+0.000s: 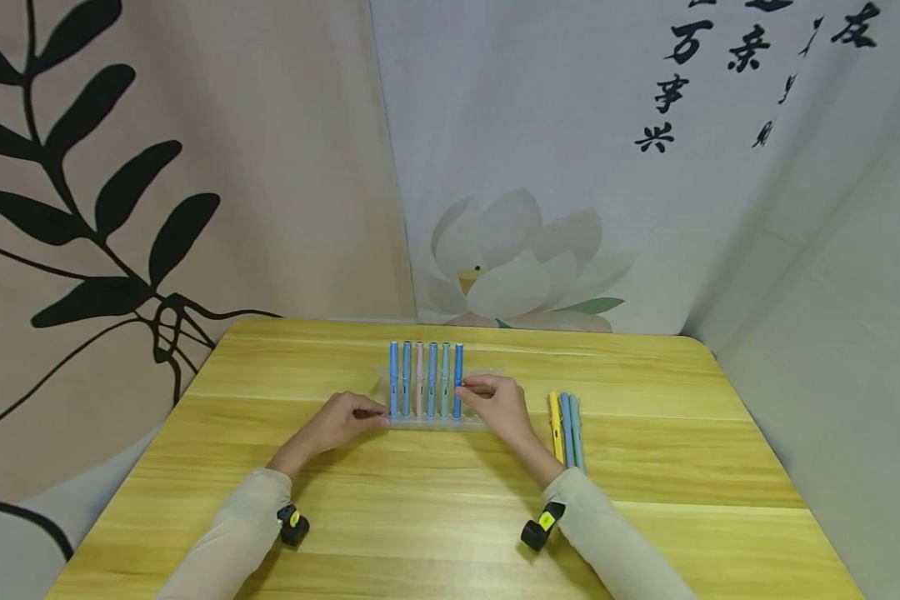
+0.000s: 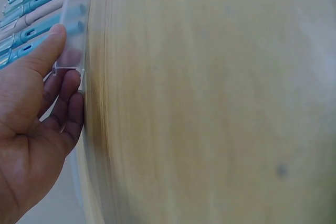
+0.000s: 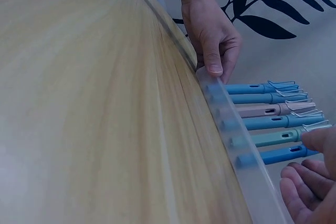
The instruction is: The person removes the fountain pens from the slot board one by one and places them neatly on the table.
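A clear plastic pen stand (image 1: pixel 435 423) holds a row of upright pens, blue, pink and pale green. My left hand (image 1: pixel 352 419) grips its left end, thumb on the upper face and fingers curled by the corner, as the left wrist view shows. At the row's right end, my right hand (image 1: pixel 495 404) pinches a dark blue pen (image 1: pixel 458 379) that stands in the stand. In the right wrist view the right thumb (image 3: pixel 315 141) lies by the pen's upper part, with the other fingers curled below.
To the right, beside my right forearm, a yellow pen (image 1: pixel 556 427), a blue pen (image 1: pixel 567 429) and a pale green pen (image 1: pixel 577 432) lie on the wooden table (image 1: pixel 420 517). Printed curtains (image 1: pixel 285 167) hang behind the table's far edge.
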A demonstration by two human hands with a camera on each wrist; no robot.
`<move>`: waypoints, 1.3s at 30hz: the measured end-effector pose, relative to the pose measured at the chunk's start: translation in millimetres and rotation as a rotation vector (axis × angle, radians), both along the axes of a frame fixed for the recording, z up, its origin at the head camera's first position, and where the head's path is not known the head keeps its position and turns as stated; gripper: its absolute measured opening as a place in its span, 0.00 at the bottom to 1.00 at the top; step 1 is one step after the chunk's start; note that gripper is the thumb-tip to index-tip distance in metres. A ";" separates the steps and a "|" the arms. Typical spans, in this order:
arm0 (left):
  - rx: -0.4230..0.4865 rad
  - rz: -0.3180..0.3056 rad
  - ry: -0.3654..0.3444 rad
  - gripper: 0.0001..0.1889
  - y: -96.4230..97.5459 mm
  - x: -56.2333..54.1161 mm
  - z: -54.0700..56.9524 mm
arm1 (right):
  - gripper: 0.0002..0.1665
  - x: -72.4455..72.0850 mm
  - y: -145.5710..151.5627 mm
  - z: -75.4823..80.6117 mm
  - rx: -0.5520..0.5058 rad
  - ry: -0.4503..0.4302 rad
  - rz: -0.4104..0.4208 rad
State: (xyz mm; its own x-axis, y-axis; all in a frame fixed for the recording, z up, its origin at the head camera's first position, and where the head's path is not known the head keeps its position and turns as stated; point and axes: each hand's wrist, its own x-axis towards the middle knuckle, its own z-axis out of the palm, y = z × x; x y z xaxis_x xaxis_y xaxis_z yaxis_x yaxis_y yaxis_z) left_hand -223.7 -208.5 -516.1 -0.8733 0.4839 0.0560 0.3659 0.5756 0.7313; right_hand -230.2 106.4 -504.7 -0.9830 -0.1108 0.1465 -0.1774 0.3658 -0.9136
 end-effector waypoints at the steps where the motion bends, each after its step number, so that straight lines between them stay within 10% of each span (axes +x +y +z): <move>1: 0.001 0.002 -0.002 0.16 -0.1 -0.2 0.1 | 0.18 -0.2 -1.0 -0.1 0.001 -0.002 0.002; 39: -0.008 0.028 -0.059 0.17 2.9 1.2 1.9 | 0.15 -2.8 -5.4 4.5 -0.004 0.042 -0.025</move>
